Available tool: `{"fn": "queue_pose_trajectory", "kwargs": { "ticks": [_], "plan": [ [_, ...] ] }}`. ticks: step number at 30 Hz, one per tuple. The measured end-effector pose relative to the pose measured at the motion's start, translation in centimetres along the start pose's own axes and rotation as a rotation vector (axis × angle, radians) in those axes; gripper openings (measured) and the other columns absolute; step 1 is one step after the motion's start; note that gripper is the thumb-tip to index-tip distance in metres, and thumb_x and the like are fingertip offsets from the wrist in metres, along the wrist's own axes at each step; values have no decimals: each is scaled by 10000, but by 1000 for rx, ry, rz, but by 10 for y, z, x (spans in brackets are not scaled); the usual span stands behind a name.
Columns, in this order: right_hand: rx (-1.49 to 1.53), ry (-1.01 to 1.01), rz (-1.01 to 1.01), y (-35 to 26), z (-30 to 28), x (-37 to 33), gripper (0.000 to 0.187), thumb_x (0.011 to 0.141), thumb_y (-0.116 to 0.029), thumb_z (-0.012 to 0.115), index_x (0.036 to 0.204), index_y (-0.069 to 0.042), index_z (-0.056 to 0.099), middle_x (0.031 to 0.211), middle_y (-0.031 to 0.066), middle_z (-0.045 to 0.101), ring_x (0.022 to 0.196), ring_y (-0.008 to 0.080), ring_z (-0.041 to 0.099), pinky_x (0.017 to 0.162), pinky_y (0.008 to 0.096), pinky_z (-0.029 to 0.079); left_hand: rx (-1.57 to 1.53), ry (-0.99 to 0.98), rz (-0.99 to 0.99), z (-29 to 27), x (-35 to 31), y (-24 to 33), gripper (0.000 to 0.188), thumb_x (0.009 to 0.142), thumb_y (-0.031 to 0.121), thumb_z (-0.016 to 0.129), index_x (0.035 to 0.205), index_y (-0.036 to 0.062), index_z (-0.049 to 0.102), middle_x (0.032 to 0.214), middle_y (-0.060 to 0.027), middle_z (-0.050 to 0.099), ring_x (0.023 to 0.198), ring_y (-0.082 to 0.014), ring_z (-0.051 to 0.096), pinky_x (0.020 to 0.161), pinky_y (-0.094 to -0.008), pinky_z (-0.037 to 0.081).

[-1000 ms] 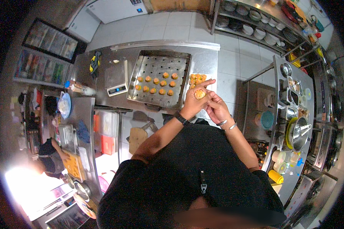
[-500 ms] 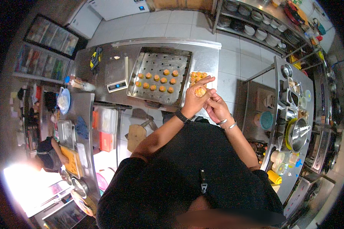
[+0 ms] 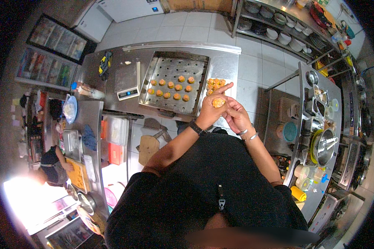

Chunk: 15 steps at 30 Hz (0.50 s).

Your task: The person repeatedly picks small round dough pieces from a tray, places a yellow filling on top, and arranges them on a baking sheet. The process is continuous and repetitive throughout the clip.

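My left hand (image 3: pixel 210 113) is curled around a dumpling (image 3: pixel 218 102) with an orange top, which shows in the ring of thumb and forefinger. Its sides and base are hidden in the hand. My right hand (image 3: pixel 238 118) comes in from the right, fingers bent together against the left hand just below the dumpling; what these fingertips pinch, if anything, is hidden. Just beyond my hands, a white tray (image 3: pixel 209 93) carries several orange-topped pieces. To the left sits a large perforated metal tray (image 3: pixel 176 64), with several dumplings (image 3: pixel 178 87) standing in loose rows.
Left of the perforated tray stands a digital scale (image 3: pixel 128 93). A bottle (image 3: pixel 89 91) lies farther left. On the right is a counter with metal bowls (image 3: pixel 325 146) and a yellow squeeze bottle (image 3: pixel 298 193). A co-worker's hand (image 3: pixel 67 166) rests by a yellow board (image 3: pixel 79 177) at the lower left.
The dumpling has turned slightly within my left hand, and both hands have shifted only a little. The dumplings on the perforated tray stay as they were.
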State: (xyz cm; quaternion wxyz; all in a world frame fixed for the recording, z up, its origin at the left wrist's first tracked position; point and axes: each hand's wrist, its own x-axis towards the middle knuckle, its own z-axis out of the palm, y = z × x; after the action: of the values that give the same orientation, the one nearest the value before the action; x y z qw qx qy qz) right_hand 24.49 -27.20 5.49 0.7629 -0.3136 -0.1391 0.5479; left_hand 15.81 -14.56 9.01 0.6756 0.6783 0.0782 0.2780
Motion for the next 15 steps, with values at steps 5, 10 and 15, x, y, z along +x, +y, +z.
{"fn": "queue_pose_trajectory", "kwargs": {
  "ticks": [5,10,15],
  "plan": [
    [-7,13,44,-10,9,2,377,941,18,576,1317,-12,561,1178,81,661,1083,193,649,993,379,520,5,-61,-13,1,2,10,156,866,130,763,973,25,723,1427,-197,558,1354,-279,498,1115,-416,384],
    [-22,17,88,0,-11,0,346,974,-39,591,1315,15,565,1194,107,667,1065,196,664,970,353,539,-259,-62,-109,0,-1,-6,214,920,213,729,1037,35,715,1378,-175,601,1275,-250,557,1060,-394,433],
    [-449,90,-106,-12,15,3,267,943,-36,665,1203,17,641,1114,100,702,1004,171,681,917,318,553,-799,45,-456,-4,-1,-9,643,1014,494,512,1416,-8,489,1438,-149,546,1337,-233,497,1089,-405,416]
  ]
}}
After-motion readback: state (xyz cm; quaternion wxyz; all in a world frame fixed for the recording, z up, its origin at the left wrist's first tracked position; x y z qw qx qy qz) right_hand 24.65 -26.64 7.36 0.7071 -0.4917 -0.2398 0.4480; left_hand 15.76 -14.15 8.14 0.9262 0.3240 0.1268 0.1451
